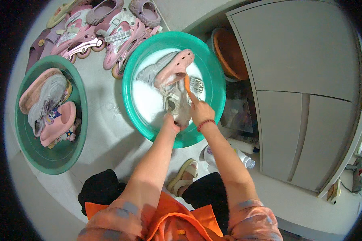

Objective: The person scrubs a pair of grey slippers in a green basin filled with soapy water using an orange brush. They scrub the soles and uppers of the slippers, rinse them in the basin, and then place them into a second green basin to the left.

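A light beige sneaker (179, 105) is tilted over sudsy water in a green plastic basin (218, 90). My left hand (171, 123) grips the shoe at its near end, with the fingers partly hidden beneath it. In my right hand (201, 111) is the orange handle of a brush (187, 84), held along the shoe's right side; its head is hidden. Just beyond lies a pink clog (175, 67) with holes, against a grey shoe (157, 70) in the foam. A patterned shoe sole (196, 86) shows at the right in the water.
At the left stands a second green basin (84, 120) with clogs and a grey sneaker. Pink inline skates (117, 39) and more clogs line the floor at the top. Brown and metal bowls (230, 54), a plastic bottle (244, 159) and a grey cabinet (298, 51) are at the right.
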